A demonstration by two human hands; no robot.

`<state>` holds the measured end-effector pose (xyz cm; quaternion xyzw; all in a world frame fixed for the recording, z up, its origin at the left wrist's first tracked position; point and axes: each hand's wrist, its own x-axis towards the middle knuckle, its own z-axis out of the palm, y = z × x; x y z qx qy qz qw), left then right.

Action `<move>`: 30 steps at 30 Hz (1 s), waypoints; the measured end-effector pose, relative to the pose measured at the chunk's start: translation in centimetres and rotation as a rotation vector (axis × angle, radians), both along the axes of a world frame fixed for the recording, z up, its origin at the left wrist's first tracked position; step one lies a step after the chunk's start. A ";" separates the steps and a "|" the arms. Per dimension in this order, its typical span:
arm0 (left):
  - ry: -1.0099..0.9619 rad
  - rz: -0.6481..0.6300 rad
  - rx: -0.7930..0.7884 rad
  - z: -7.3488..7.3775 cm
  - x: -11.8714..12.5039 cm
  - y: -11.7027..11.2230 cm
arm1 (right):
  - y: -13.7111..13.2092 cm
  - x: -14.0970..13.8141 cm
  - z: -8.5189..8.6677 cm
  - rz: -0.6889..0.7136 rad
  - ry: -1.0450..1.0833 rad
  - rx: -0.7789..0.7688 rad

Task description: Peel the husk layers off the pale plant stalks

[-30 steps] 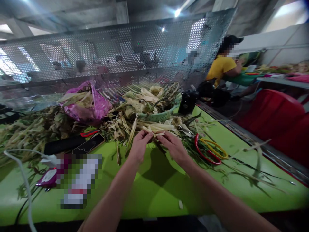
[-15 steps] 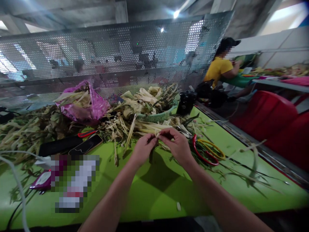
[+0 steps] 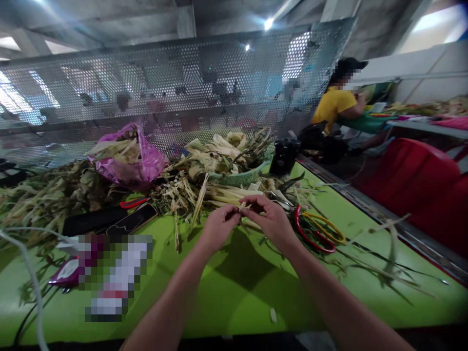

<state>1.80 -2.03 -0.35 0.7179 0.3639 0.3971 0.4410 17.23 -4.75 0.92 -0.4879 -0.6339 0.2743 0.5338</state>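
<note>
Above the green table (image 3: 241, 292), my left hand (image 3: 220, 228) and my right hand (image 3: 269, 220) meet fingertip to fingertip. Between them they pinch a small pale strip of corn husk (image 3: 242, 205), mostly covered by the fingers. Both hands are closed, thumb against forefinger. Just behind them lies a bundle of long pale husk strips (image 3: 224, 194). Scissors with a red and a yellow handle loop (image 3: 316, 240) rest to the right of my right hand, blades pointing away over green scraps.
A green basket (image 3: 237, 179) heaped with dry husks stands behind, beside a dark container (image 3: 284, 156). Leftward are a pink plastic bag (image 3: 151, 163), a husk pile (image 3: 69, 190), a phone (image 3: 132, 219) and a white cable (image 3: 27, 273). A person in yellow (image 3: 332, 105) sits beyond.
My hands stay together, with the fingers shifting slightly around the husk strip, which shows less now. The whole view has moved a little; nothing on the table has visibly been displaced.
</note>
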 end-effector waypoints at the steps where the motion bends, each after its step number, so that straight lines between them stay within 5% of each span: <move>1: -0.009 -0.002 -0.011 -0.1 0.0 0.1 | 0.0 0.0 0.0 -0.006 -0.017 0.009; 10: -0.182 -0.035 -0.185 -0.6 0.7 0.0 | -0.1 -0.3 -0.3 -0.133 0.059 0.055; 18: -0.011 0.057 0.098 -1.2 1.0 -0.2 | 0.4 -0.1 -1.3 -0.064 0.259 -0.044; 24: -0.243 0.023 -0.170 -0.9 1.1 -0.4 | 0.4 0.0 -0.9 -0.004 0.226 -0.078; 30: -0.225 0.099 -0.123 -1.0 1.2 -0.3 | 0.4 0.4 -1.1 0.056 0.104 -0.113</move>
